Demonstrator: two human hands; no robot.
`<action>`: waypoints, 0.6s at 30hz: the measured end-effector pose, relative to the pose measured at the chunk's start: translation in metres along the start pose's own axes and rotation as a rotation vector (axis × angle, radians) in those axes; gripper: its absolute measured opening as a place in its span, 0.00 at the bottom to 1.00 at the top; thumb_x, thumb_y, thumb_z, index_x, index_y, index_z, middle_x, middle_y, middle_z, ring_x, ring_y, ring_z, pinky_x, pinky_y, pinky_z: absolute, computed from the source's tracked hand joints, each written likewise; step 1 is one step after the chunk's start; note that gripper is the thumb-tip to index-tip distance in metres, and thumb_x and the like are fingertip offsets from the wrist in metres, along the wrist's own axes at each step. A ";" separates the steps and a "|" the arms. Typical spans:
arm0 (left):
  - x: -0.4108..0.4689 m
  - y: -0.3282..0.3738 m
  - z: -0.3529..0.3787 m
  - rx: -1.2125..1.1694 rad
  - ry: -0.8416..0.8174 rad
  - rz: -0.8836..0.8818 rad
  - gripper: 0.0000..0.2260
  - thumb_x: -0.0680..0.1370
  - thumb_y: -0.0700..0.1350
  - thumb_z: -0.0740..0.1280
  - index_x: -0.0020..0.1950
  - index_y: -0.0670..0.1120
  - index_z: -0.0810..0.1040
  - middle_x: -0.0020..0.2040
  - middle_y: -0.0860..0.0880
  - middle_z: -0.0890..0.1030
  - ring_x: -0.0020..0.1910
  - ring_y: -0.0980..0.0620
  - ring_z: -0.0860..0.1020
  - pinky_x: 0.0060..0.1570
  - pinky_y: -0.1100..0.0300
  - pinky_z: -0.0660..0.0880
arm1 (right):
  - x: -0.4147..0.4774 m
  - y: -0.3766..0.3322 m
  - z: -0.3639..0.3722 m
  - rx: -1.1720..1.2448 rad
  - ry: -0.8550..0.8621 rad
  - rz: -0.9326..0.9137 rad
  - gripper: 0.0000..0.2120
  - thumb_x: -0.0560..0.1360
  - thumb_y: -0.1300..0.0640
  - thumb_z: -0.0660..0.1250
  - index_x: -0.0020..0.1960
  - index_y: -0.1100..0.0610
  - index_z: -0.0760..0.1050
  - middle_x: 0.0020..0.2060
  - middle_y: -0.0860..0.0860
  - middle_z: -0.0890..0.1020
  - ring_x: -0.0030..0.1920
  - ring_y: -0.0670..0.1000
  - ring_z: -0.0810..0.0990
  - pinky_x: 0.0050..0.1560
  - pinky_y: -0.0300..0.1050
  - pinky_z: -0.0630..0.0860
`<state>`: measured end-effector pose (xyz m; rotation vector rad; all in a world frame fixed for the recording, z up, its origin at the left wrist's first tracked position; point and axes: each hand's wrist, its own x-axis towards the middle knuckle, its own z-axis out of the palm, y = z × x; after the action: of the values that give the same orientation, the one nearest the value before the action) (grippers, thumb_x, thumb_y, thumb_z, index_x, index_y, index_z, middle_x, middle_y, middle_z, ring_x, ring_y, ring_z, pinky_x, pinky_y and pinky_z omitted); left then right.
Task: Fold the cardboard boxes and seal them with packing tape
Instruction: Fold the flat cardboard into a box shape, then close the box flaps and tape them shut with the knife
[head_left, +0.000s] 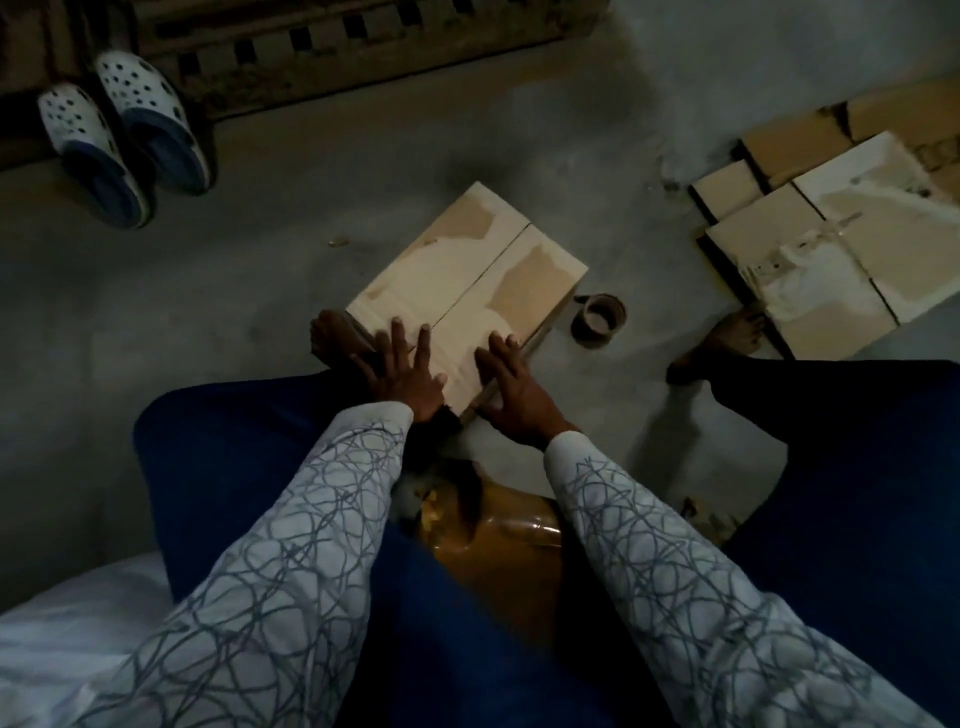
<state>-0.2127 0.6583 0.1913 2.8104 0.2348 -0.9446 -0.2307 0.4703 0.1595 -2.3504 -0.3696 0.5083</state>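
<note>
- On the concrete floor, between the seated person's feet, stands the cardboard box (470, 270). Its two top flaps are folded down and meet along a dark middle seam.
- The left hand (402, 366) lies flat on the left flap at the near edge, its fingers spread and straight and pressing down.
- The right hand (511, 384) lies flat on the right flap by the near corner, fingers straight and close together. Neither hand holds anything.
- The step in hand looks like closing the top, with both palms keeping the flaps level and shut. No tape shows along the seam, though the dim light and glare leave this unsure.
- The tape roll (597, 319) rests on the floor just beside the box's right side, apart from both hands.
- The next move probably calls for one hand to go on pinning the flaps while the other reaches right for the roll. The tape's free end then has to be found before a strip can go along the seam.
- More flattened boxes (826, 239) lie in a stack well to the right, apparently waiting their turn.
- A pair of slippers (122, 137) sits at the far left, clear of the work.
</note>
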 end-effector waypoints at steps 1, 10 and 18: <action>0.001 0.006 0.000 0.021 0.041 0.021 0.34 0.83 0.58 0.54 0.80 0.55 0.35 0.78 0.46 0.29 0.78 0.42 0.33 0.71 0.34 0.32 | -0.002 0.003 -0.004 0.008 0.028 -0.006 0.36 0.77 0.54 0.71 0.79 0.60 0.58 0.80 0.57 0.53 0.80 0.60 0.46 0.77 0.54 0.54; 0.020 0.116 0.019 0.072 0.378 0.813 0.30 0.80 0.45 0.62 0.80 0.45 0.56 0.81 0.44 0.53 0.80 0.43 0.50 0.78 0.49 0.44 | 0.016 0.075 -0.037 0.203 0.656 0.407 0.13 0.77 0.57 0.65 0.60 0.57 0.79 0.64 0.56 0.78 0.67 0.56 0.72 0.67 0.47 0.68; 0.082 0.196 0.074 -0.316 -0.095 0.514 0.36 0.76 0.40 0.66 0.81 0.47 0.53 0.79 0.44 0.60 0.77 0.43 0.59 0.75 0.47 0.59 | 0.071 0.187 -0.045 0.125 0.368 0.567 0.17 0.75 0.55 0.64 0.63 0.52 0.79 0.67 0.58 0.73 0.69 0.61 0.68 0.65 0.56 0.71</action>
<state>-0.1520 0.4602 0.1048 2.3519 -0.3113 -0.8251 -0.1247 0.3378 0.0439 -2.3452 0.4977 0.3266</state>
